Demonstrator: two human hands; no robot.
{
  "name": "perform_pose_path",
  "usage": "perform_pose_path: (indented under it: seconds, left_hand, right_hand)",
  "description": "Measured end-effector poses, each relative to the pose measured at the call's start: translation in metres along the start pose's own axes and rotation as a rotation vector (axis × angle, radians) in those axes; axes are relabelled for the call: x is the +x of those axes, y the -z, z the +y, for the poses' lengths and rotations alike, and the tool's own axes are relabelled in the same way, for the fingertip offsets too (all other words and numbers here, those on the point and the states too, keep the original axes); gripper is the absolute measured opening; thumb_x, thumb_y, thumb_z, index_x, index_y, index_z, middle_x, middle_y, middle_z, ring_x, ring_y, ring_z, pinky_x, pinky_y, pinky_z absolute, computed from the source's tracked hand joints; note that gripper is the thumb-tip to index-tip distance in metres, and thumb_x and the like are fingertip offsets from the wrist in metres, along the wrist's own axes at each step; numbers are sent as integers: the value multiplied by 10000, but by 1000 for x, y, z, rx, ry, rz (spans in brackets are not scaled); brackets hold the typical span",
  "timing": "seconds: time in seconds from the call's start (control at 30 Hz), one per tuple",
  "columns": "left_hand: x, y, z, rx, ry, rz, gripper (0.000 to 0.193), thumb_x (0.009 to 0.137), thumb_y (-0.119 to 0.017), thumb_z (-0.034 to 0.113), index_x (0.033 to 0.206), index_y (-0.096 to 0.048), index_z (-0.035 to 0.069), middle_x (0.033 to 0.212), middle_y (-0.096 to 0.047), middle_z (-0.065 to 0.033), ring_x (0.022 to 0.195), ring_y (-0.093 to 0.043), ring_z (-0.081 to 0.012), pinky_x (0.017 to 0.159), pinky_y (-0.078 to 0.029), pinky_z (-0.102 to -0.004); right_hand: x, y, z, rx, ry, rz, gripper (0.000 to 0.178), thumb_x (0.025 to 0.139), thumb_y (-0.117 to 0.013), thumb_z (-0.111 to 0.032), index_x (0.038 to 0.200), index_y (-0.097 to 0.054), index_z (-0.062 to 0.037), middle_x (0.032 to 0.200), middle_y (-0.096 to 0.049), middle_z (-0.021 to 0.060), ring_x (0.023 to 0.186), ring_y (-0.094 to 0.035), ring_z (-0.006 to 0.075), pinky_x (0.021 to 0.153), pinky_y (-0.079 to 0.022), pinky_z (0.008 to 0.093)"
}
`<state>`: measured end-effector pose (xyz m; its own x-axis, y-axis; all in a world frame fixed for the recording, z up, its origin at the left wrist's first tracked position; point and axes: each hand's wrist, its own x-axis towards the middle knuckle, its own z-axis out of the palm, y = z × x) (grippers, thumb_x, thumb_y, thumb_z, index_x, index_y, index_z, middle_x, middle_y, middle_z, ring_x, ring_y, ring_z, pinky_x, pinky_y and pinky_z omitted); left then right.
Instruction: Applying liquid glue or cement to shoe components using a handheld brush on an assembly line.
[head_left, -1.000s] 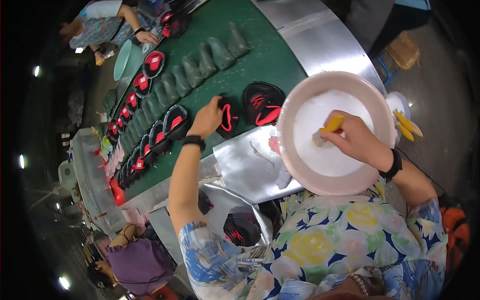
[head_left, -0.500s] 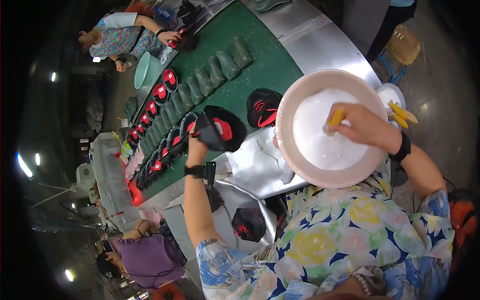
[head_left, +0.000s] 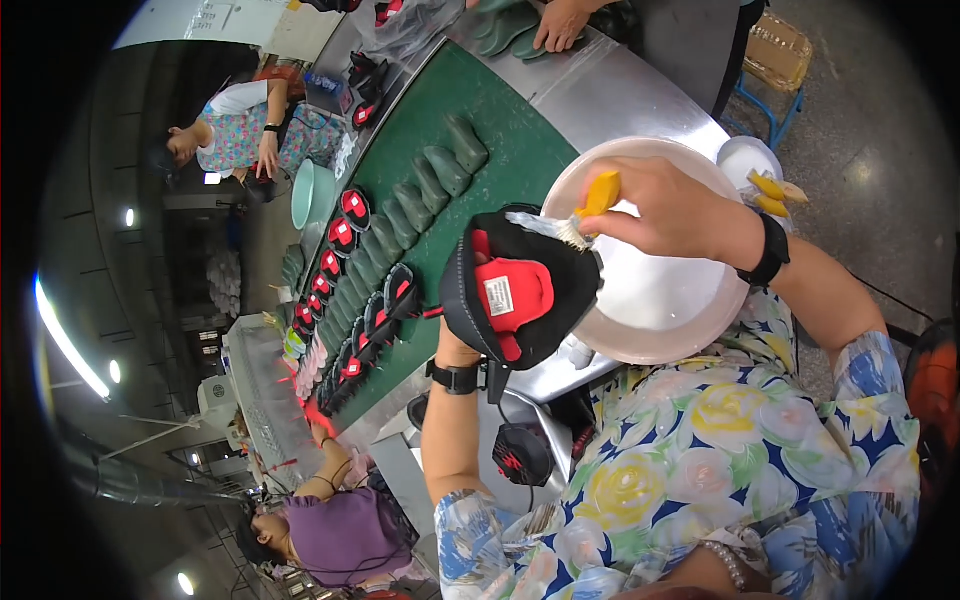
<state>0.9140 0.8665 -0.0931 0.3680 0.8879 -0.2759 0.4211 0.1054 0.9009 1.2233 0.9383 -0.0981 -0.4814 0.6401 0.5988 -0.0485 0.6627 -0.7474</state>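
Note:
Just left of the basin, my left hand [head_left: 458,350] holds up a black and red shoe upper [head_left: 575,300]. Its red lining with a white label faces me, and the upper hides most of my fingers. My right hand [head_left: 670,210] grips a brush [head_left: 602,192] by its yellow handle. The bristles touch the upper's black edge, where a streak of white liquid [head_left: 535,222] lies. Beneath my right hand stands a pale pink basin [head_left: 680,348] containing white liquid.
A green conveyor belt [head_left: 500,95] carries rows of grey-green shoe forms [head_left: 430,185] and black-red uppers [head_left: 355,207]. Another upper [head_left: 522,455] lies near my lap. Yellow-handled brushes [head_left: 770,190] rest by a white bowl [head_left: 745,155]. Co-workers sit at left; another person's hand [head_left: 560,25] reaches in at the top.
My right hand has lifted the brush out of the basin and onto the upper. My left hand has brought the upper right, toward the basin. A co-worker's hand has appeared at the top.

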Motion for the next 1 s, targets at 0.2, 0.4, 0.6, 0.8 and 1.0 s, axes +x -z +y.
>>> perform_pose_path:
  seconds: [0.2, 0.4, 0.6, 0.8, 1.0]
  left_hand:
    - [6, -22, -15, 146, -22, 109, 822, 746, -847, 179, 1446, -451, 8, 1342, -603, -104, 1181, -603, -202, 1032, -489, -361]
    - [30, -35, -28, 268, -37, 255, 777, 772, -830, 199, 1432, -465, 13, 1343, -604, -111, 1189, -602, -211, 1038, -487, -364]
    - [13, -25, -37, 389, -76, 378, 733, 798, -813, 220, 1419, -479, 18, 1344, -606, -118, 1198, -600, -220, 1043, -486, -366]
    - [-13, -6, -43, 507, -92, 539, 690, 824, -796, 240, 1406, -494, 24, 1345, -607, -125, 1207, -598, -229, 1049, -484, -368]
    - [-16, -72, -60, 157, 209, 75, 414, 997, -567, 166, 1389, -497, 54, 1412, -541, -128, 1278, -535, -248, 1087, -444, -382]
  right_hand:
    - [-10, -3, -8, -8, -366, 214, 275, 845, -754, -200, 823, -584, 14, 666, -630, 126, 583, -625, 234, 570, -489, 314]
    - [-18, -18, -17, 129, -583, 178, 316, 858, -749, -229, 852, -607, 54, 693, -678, 159, 595, -664, 210, 554, -494, 309]
    - [-25, -23, -22, 311, -664, 201, 344, 865, -753, -233, 896, -610, 78, 720, -695, 178, 628, -690, 224, 601, -528, 307]
    - [-35, -5, -20, 241, -285, 137, 180, 876, -734, -138, 963, -637, -14, 912, -722, 113, 831, -712, 223, 730, -537, 313]
    - [-32, -10, -21, 177, 254, 11, 188, 842, -732, -74, 1004, -637, -71, 1061, -698, 73, 982, -682, 265, 826, -547, 351]
